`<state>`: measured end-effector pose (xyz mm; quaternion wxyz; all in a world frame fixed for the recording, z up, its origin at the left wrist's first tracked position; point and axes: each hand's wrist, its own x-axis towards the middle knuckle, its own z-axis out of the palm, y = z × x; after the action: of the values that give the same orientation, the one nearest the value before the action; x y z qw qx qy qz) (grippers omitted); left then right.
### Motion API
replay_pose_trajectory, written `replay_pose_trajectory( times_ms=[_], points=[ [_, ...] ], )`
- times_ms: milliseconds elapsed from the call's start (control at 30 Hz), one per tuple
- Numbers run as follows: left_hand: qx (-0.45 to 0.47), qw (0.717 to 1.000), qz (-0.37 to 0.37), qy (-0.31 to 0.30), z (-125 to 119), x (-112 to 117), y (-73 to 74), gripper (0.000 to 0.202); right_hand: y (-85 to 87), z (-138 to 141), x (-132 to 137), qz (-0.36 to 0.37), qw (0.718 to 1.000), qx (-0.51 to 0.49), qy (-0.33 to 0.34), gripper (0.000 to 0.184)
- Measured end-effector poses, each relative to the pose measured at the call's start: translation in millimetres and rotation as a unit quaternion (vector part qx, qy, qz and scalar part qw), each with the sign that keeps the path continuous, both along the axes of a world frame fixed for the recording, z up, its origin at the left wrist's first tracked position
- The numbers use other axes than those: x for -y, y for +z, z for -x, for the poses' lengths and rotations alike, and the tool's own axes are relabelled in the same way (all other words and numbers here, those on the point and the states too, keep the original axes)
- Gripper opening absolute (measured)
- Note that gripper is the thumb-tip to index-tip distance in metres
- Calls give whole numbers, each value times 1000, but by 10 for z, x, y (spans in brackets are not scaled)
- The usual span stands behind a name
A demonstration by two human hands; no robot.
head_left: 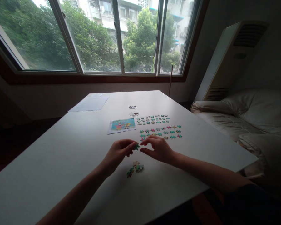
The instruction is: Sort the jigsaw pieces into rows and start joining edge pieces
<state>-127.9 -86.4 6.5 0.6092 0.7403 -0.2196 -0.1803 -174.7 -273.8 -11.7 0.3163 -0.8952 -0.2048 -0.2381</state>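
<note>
Between thumb and fingers, my left hand [120, 152] pinches a green jigsaw puzzle piece [136, 147] above the white table. My right hand [158, 148] is just to the right of that piece, thumb and forefinger apart, with nothing visible between them. Below both hands lies a small heap of puzzle pieces [139, 168]. Beyond my right hand, several rows of loose puzzle pieces [165, 132] are spread out, and the hand covers part of the nearest row. A picture sheet [122, 125] with cartoon figures on blue lies behind my left hand.
The white table [61, 156] reaches toward the window [98, 37]. Two round inserts [134, 113] sit in its top near the far end, and paper sheets [90, 102] lie at the far left. A pale sofa [215, 115] stands to the right.
</note>
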Motion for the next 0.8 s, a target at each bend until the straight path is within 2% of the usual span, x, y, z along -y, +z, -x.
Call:
replay_pose_trajectory(
  times_ms=[133,433,633,800],
  points=[
    [-75,996,45,-9,32,24,-36,27,36,11,-26,-38,999,-10,5,21],
    [-109,993,29,-25,15,-5,-24,22,48,-4,-38,-77,997,10,-1,13],
    [-156,986,56,-6,40,12,13,21,65,25,-10,-55,998,30,20,22],
    [-152,987,47,-8,42,7,34,21,42,8,13,-38,998,50,31,29]
  ],
)
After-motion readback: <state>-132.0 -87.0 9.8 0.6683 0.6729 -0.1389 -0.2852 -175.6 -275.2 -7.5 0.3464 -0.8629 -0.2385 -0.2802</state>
